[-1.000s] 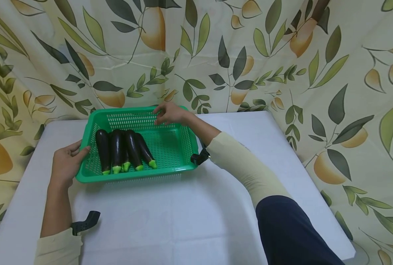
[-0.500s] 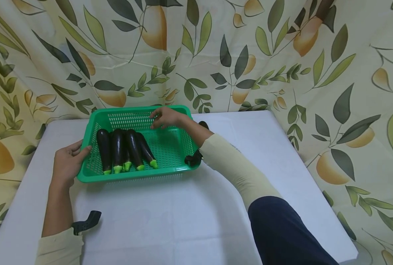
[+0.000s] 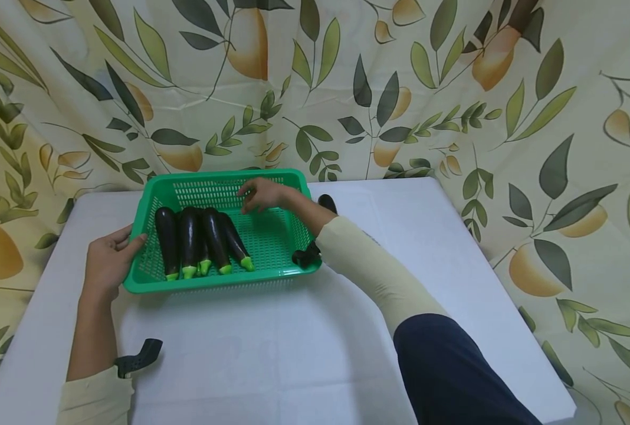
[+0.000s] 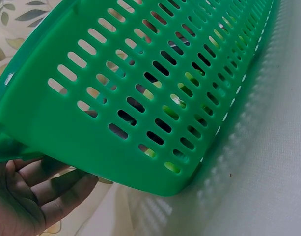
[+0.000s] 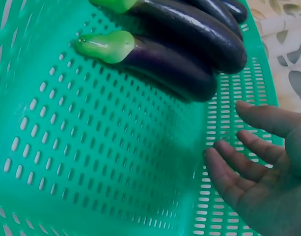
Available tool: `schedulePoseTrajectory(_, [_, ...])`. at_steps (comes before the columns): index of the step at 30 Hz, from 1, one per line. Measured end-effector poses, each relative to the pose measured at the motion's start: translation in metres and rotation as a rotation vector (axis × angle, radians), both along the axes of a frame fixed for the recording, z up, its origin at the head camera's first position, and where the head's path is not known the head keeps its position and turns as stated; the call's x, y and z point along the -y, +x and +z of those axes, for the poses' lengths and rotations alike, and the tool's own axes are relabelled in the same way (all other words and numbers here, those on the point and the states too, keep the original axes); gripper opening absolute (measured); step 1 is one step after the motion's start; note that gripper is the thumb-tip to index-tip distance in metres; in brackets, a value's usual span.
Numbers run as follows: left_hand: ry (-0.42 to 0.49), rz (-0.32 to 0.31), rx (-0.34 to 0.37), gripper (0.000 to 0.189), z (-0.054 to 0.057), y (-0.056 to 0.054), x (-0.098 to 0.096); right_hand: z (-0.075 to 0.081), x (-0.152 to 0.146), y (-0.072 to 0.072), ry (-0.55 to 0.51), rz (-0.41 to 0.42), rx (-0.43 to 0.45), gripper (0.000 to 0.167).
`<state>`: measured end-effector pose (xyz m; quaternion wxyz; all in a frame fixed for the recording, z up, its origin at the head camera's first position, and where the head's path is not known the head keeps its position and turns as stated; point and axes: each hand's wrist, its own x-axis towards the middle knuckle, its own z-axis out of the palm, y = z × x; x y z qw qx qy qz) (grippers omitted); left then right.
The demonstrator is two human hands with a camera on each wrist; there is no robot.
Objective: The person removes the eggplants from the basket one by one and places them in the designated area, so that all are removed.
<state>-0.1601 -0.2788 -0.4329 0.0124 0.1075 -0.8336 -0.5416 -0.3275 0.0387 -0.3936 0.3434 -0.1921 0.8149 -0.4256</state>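
Note:
A green perforated plastic basket (image 3: 278, 274) stands on the table, with several dark purple eggplants (image 3: 213, 236) lying side by side in its left half, green stem ends toward the near side. At its left end my left hand (image 3: 105, 262) grips the rim, thumb on top and fingers underneath; the left wrist view shows those fingers (image 4: 57, 199) below the basket wall. Over the basket's right half hovers my right hand (image 3: 263, 196), fingers loosely bent and holding nothing. In the right wrist view it is apart from the nearest eggplant (image 5: 167, 69).
A white cloth covers the table (image 3: 272, 354). Behind it hangs a leaf-and-fruit patterned curtain (image 3: 315, 88). Black camera mounts (image 3: 140, 357) sit on both wrists.
My right hand has moved slightly left and down, from the basket's back rim to over its inside. The left hand and the eggplants keep their places.

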Motion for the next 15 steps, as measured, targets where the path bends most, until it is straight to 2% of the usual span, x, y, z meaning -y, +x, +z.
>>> schedulePoseTrajectory(7, [0.000, -0.003, -0.009, 0.059, -0.0004, -0.0008, 0.0001, -0.0051, 0.0042, -0.0009, 0.024, 0.091, 0.045, 0.065])
schedulePoseTrajectory(15, [0.006, -0.003, 0.006, 0.061, -0.0019, -0.0011, 0.0014, -0.0085, 0.0092, 0.0013, 0.019, 0.175, 0.029, 0.071])
